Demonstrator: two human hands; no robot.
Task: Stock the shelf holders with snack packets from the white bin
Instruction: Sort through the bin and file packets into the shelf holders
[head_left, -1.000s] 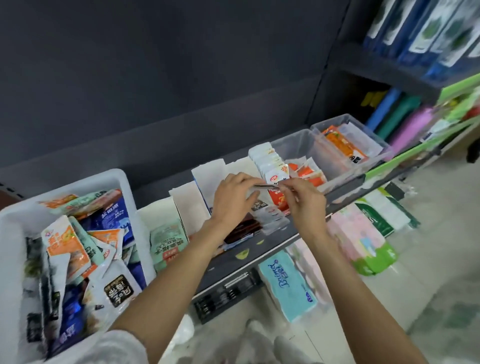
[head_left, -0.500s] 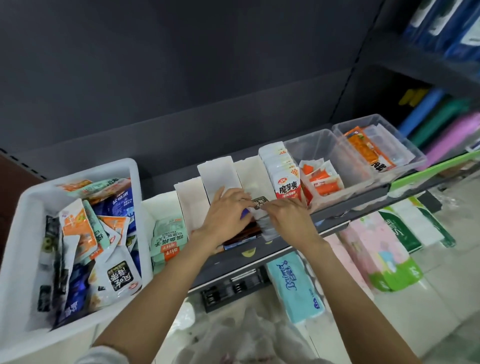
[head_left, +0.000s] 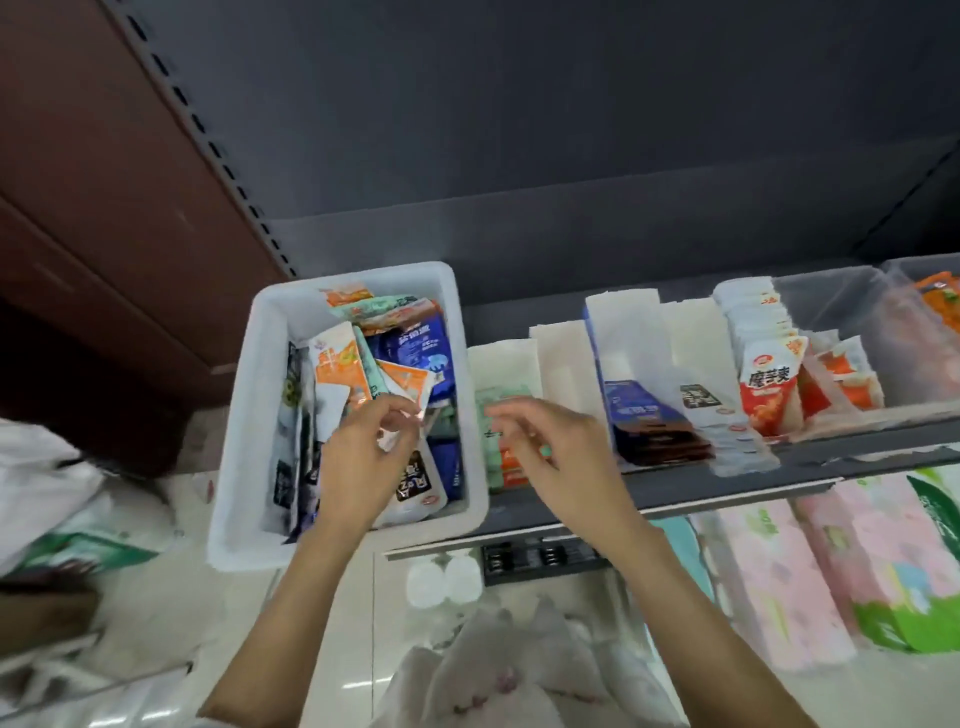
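Note:
The white bin (head_left: 244, 415) stands at the shelf's left end, filled with several mixed snack packets (head_left: 415, 353) in orange, blue and white. My left hand (head_left: 363, 457) hovers over the bin with loosely curled fingers, its fingertips beside the corner of an orange-and-white packet (head_left: 402, 382). My right hand (head_left: 550, 447) hangs empty, fingers relaxed, above the holder of green packets (head_left: 501, 400) just right of the bin. Further right, white card holders (head_left: 623, 332) carry dark blue packets (head_left: 641, 415) and a white packet with a black label (head_left: 701, 402).
Red-and-white packets (head_left: 769, 389) and clear plastic bins (head_left: 841, 312) sit further right on the grey shelf (head_left: 727, 493). Tissue packs (head_left: 831, 571) lie on the floor below. A white plastic bag (head_left: 519, 670) lies near my feet, and a brown panel (head_left: 104, 208) stands at the left.
Both hands have left the packet in the dark-packet holder and moved left, the left one over the bin, the right one over the green packets. The view has swung left.

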